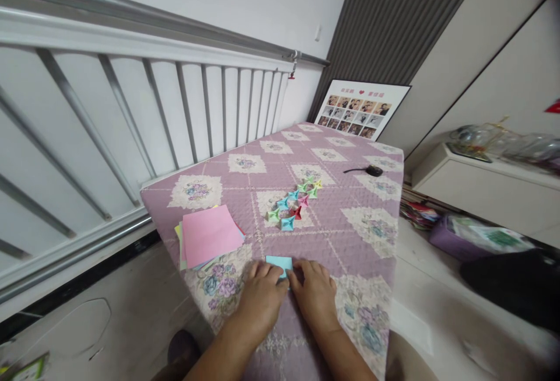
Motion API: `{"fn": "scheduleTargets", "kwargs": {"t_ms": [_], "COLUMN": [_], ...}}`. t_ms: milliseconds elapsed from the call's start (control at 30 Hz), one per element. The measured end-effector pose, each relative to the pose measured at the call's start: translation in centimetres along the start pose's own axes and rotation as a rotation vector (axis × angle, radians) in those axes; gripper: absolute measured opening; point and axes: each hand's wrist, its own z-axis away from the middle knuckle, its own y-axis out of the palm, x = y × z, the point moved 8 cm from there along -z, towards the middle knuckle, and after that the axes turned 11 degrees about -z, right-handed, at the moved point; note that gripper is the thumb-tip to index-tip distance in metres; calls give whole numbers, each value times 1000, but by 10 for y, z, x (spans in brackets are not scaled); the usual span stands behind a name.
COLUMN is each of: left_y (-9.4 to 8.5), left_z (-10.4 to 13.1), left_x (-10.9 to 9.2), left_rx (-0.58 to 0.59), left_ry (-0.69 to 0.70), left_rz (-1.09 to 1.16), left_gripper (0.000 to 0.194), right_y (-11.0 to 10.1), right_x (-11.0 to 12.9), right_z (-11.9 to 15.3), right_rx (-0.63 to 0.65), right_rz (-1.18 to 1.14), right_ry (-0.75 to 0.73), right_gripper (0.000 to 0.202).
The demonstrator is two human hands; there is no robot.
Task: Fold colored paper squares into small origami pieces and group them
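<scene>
A small light-blue piece of folded paper (279,262) lies flat on the cloth near the table's front. My left hand (261,292) presses down on its left and lower part, fingers bent and close together. From the other side, my right hand (315,292) holds its right edge, with the thumb near my left thumb. Both hands hide the paper's lower portion. Beyond them stands a double row of small folded paper pieces in blue (287,224), green (273,216), red (297,213), pink and yellow. To the left is a stack of coloured paper sheets (212,234), pink on top.
A purple floral cloth (324,241) covers the table. Toward its far right lies a black object with a thin tail (373,170). A white radiator (214,107) runs along the left side. A framed photo board (356,107) leans at the far end, and a cabinet (485,188) stands right.
</scene>
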Motion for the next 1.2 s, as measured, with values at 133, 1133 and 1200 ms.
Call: {"fn": "scheduleTargets", "kwargs": {"t_ms": [133, 1133, 1200], "left_y": [1, -4, -4], "left_z": [3, 6, 6], "left_x": [5, 52, 51], "left_rx": [6, -276, -277], "left_ry": [-60, -367, -355], "left_rz": [2, 416, 456], "left_gripper": [34, 66, 68], "right_y": [0, -8, -4], "right_x": [0, -8, -11], "right_z": [-2, -3, -1], "right_rx": [-19, -65, -31], "right_rz": [-5, -519, -626], "right_ry": [7, -105, -66], "right_gripper": [25, 33, 33]}}
